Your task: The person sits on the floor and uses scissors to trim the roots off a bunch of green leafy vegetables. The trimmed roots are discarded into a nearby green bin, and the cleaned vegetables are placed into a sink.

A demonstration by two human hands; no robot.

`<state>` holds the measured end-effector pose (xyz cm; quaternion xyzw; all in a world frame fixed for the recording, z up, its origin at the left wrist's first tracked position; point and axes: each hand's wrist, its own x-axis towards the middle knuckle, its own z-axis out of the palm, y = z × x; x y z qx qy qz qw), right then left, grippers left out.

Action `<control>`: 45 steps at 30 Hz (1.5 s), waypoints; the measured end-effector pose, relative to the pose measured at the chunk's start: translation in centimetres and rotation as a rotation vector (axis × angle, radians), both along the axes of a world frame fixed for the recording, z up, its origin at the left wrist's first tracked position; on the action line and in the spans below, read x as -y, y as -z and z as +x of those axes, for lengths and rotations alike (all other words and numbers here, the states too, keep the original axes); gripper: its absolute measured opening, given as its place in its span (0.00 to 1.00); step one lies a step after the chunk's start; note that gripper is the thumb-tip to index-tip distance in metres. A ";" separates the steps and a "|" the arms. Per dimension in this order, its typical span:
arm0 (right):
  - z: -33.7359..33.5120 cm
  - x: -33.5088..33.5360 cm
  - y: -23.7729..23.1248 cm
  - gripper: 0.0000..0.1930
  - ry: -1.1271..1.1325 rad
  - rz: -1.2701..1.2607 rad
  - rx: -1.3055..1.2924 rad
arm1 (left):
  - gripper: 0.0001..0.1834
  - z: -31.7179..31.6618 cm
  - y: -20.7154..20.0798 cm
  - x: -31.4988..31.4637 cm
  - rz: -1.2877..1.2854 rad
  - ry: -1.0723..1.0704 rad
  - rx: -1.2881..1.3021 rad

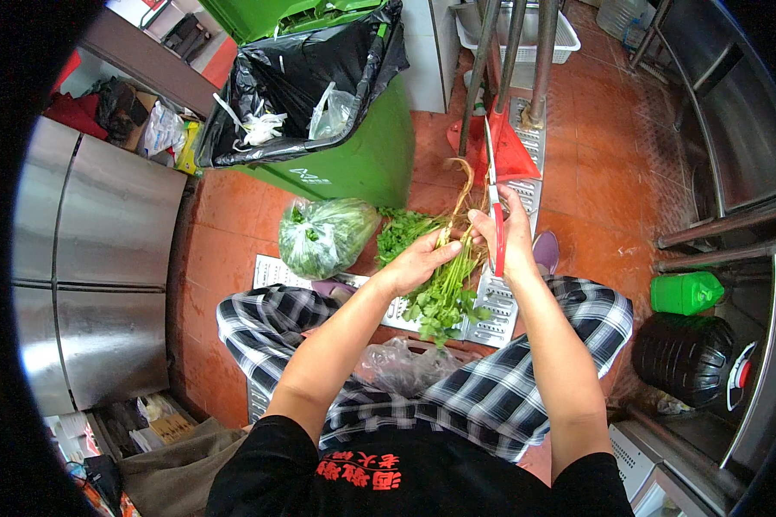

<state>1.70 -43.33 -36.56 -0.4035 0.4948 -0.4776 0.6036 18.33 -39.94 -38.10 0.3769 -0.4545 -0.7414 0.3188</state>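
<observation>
My left hand (pixel 420 262) is closed round a bunch of coriander (pixel 447 297), its leafy tops hanging toward me. The long pale-brown roots (pixel 467 177) stick out beyond my fingers. My right hand (pixel 514 237) grips a pair of red-handled scissors (pixel 497 215), the metal blades pointing away from me beside the roots. Whether the blades touch a root, I cannot tell. More loose greens (pixel 403 231) lie on the floor just past my left hand. Left of them sits a clear plastic bag (pixel 328 237) full of leafy greens.
A green wheeled bin (pixel 366 151) with a black liner stands open at the far left. Ahead are a red dustpan (pixel 513 148) and metal poles. A metal drain grate (pixel 494 312) runs below my hands. A green jug (pixel 686 293) and dark bottle (pixel 685 358) stand right; steel cabinets (pixel 103 258) left.
</observation>
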 end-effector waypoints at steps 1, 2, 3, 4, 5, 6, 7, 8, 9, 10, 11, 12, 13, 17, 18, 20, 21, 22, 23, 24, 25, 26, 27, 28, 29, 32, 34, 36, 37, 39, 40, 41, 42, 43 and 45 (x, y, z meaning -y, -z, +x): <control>-0.1 -0.1 -0.1 0.29 -0.007 0.013 -0.004 | 0.23 -0.1 -0.2 0.0 0.004 0.014 -0.025; -0.2 -0.1 -0.3 0.29 -0.022 0.038 0.002 | 0.22 -0.3 -0.3 0.0 0.008 0.028 -0.050; -0.3 -0.2 -0.7 0.29 -0.034 0.063 0.009 | 0.19 -0.7 -0.4 -0.1 0.116 -0.007 -0.200; -0.3 -0.3 -0.8 0.29 -0.046 0.089 0.016 | 0.18 -0.8 -0.4 -0.1 0.131 -0.009 -0.178; -0.3 -0.3 -0.7 0.29 -0.038 0.054 0.001 | 0.17 -0.8 -0.4 0.0 0.145 -0.013 -0.156; -0.1 -0.3 -0.4 0.29 -0.028 0.016 -0.013 | 0.16 -0.7 -0.4 0.1 0.157 -0.014 -0.134; -0.1 -0.2 -0.3 0.29 -0.020 -0.022 -0.028 | 0.13 -0.8 -0.8 0.2 0.156 -0.068 -0.111; -0.3 -0.3 -0.2 0.29 -0.027 0.006 -0.071 | 0.12 -0.3 0.2 0.3 0.133 -0.089 -0.023; -0.6 -0.1 -0.5 0.29 -0.043 0.025 -0.108 | 0.11 1.1 1.7 0.6 0.101 -0.120 0.070; -1.1 0.1 -0.5 0.30 -0.057 0.042 -0.148 | 0.10 1.8 1.6 1.1 0.068 -0.149 0.161; -1.8 -0.2 -0.4 0.32 -0.096 0.033 -0.206 | 0.08 2.5 1.4 1.4 0.139 -0.219 0.126; -2.9 -0.3 0.3 0.33 -0.199 -0.087 -0.406 | 0.09 3.4 1.5 2.1 0.144 -0.247 0.130; -3.9 -0.8 1.0 0.33 -0.247 -0.058 -0.373 | 0.09 3.9 1.1 2.9 0.119 -0.258 0.123; -4.2 -3.6 -1.1 0.34 -0.576 0.128 -0.333 | 0.09 7.0 0.4 4.5 0.073 -0.247 0.134; -4.1 -4.2 -2.0 0.35 -0.564 0.196 -0.381 | 0.09 7.1 0.3 4.9 0.064 -0.222 0.142; -4.6 -4.5 0.1 0.35 -0.585 0.119 -0.356 | 0.09 7.1 0.0 5.7 0.114 -0.175 0.127; -4.6 -4.5 -0.1 0.35 -0.591 0.141 -0.357 | 0.09 7.4 -0.2 6.0 0.138 -0.148 0.138; -4.5 -4.5 -0.5 0.35 -0.597 0.164 -0.357 | 0.09 7.5 -0.4 6.1 0.162 -0.121 0.150; -4.5 -4.4 -0.8 0.36 -0.603 0.186 -0.357 | 0.09 7.5 -0.6 6.1 0.174 -0.100 0.148; -4.6 -4.4 -0.9 0.35 -0.598 0.177 -0.357 | 0.09 7.4 -0.6 6.2 0.134 -0.075 0.176; -4.6 -4.3 -1.0 0.35 -0.592 0.167 -0.356 | 0.10 7.2 -0.5 6.4 0.094 -0.049 0.205; -4.6 -4.2 -1.1 0.35 -0.587 0.158 -0.355 | 0.10 7.1 -0.4 6.5 0.053 -0.024 0.234; -4.6 -4.1 -1.4 0.35 -0.593 0.141 -0.371 | 0.10 6.9 -0.5 6.6 0.058 -0.007 0.239; -4.6 -4.0 -2.0 0.34 -0.600 0.123 -0.387 | 0.10 6.7 -0.6 6.8 0.062 0.010 0.245; -4.7 -4.1 -2.0 0.34 -0.598 0.116 -0.384 | 0.10 6.5 -0.7 6.9 0.066 0.027 0.251; -5.0 -4.2 -1.1 0.34 -0.579 0.107 -0.346 | 0.10 6.2 -1.2 7.2 0.087 0.051 0.280; -5.2 -4.2 -0.1 0.34 -0.564 0.103 -0.311 | 0.11 5.9 -1.1 7.2 0.083 0.053 0.281; -5.4 -4.3 0.2 0.34 -0.557 0.099 -0.297 | 0.11 5.8 -0.9 7.3 0.084 0.056 0.284; -5.4 -4.3 0.2 0.34 -0.557 0.097 -0.299 | 0.11 5.7 -0.8 7.3 0.088 0.057 0.288; -5.3 -4.3 -0.3 0.33 -0.558 0.085 -0.346 | 0.11 5.7 -0.6 7.3 0.107 0.054 0.299; -5.2 -4.2 -0.7 0.33 -0.560 0.074 -0.390 | 0.11 5.6 -0.4 7.3 0.124 0.049 0.308; -5.2 -4.3 -0.6 0.33 -0.555 0.050 -0.411 | 0.11 5.6 -0.2 7.3 0.140 0.044 0.316; -5.3 -4.2 -0.5 0.33 -0.549 0.025 -0.433 | 0.11 5.4 -0.1 7.4 0.145 0.041 0.318; -5.4 -4.2 0.4 0.33 -0.536 -0.013 -0.432 | 0.11 5.3 0.0 7.4 0.149 0.037 0.321; -5.5 -4.2 1.0 0.33 -0.525 -0.035 -0.426 | 0.11 5.2 0.1 7.4 0.165 0.035 0.323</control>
